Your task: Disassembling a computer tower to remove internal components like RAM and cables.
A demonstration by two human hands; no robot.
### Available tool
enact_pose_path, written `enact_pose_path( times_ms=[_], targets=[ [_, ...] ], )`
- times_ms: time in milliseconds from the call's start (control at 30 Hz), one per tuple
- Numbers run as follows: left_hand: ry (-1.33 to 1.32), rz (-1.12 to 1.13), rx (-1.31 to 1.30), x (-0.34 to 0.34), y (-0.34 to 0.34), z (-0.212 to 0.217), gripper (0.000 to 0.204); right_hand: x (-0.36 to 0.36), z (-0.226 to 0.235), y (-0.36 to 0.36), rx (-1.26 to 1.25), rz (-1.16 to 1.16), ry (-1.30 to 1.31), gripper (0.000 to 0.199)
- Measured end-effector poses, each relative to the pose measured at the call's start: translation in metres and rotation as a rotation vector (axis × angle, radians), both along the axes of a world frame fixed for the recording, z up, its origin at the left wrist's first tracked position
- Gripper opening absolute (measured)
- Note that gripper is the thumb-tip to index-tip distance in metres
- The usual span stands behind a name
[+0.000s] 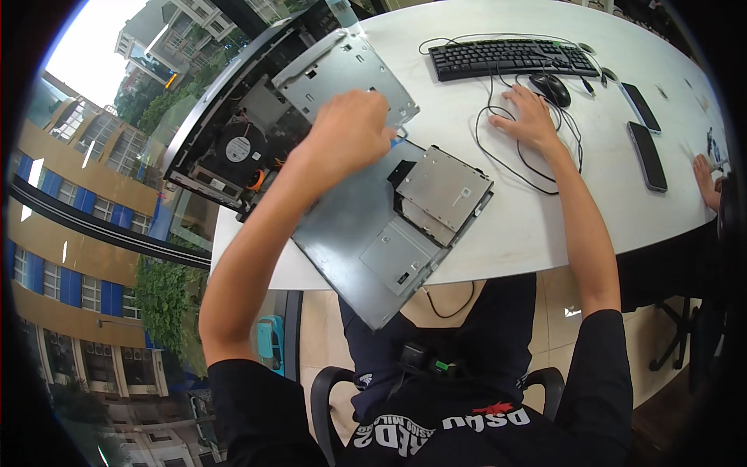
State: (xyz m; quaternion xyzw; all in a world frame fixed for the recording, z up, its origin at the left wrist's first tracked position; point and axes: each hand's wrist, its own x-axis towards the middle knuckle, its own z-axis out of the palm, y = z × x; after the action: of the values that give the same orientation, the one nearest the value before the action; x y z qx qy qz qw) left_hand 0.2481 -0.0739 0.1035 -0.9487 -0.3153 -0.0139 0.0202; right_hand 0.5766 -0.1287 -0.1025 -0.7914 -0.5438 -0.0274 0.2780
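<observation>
An opened all-in-one computer (233, 148) lies face down on the white table (506, 226), its back removed, showing a round black fan (237, 148) and grey metal shield plates (350, 74). My left hand (350, 128) reaches into the chassis middle, fingers curled down over the edge of the metal plate near a small blue part; what it grips is hidden. A silver optical drive (443, 191) sits in the lower part of the chassis. My right hand (533, 117) rests flat on the table, fingers spread, over black cables beside a black mouse (551, 88).
A black keyboard (510, 58) lies at the back of the table. Two dark phones (646, 156) lie to the right. Another person's hand (706, 179) shows at the far right edge. A large window is at the left, and my chair is below.
</observation>
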Motion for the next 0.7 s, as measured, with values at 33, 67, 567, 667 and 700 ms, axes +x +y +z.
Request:
enact_pose_path(
  times_ms=[33,67,567,667,700],
  targets=[
    [-0.022,0.035,-0.111,0.003,-0.001,0.007,0.031,-0.001,0.000,0.000,-0.004,0.000,0.001,0.076],
    [-0.001,0.042,-0.195,0.007,0.001,0.011,0.036,-0.001,0.001,-0.001,-0.005,-0.003,0.011,0.076],
    [-0.089,0.111,-1.123,-0.014,0.054,-0.058,0.035,-0.002,0.001,-0.001,-0.010,-0.005,0.012,0.077],
    [-0.082,0.118,-1.132,-0.012,0.058,-0.060,0.034,-0.002,0.002,-0.001,-0.004,-0.002,0.010,0.077],
    [-0.070,0.104,-1.142,-0.010,0.057,-0.060,0.033,0.000,0.002,-0.002,-0.003,-0.008,0.009,0.076]
  ],
)
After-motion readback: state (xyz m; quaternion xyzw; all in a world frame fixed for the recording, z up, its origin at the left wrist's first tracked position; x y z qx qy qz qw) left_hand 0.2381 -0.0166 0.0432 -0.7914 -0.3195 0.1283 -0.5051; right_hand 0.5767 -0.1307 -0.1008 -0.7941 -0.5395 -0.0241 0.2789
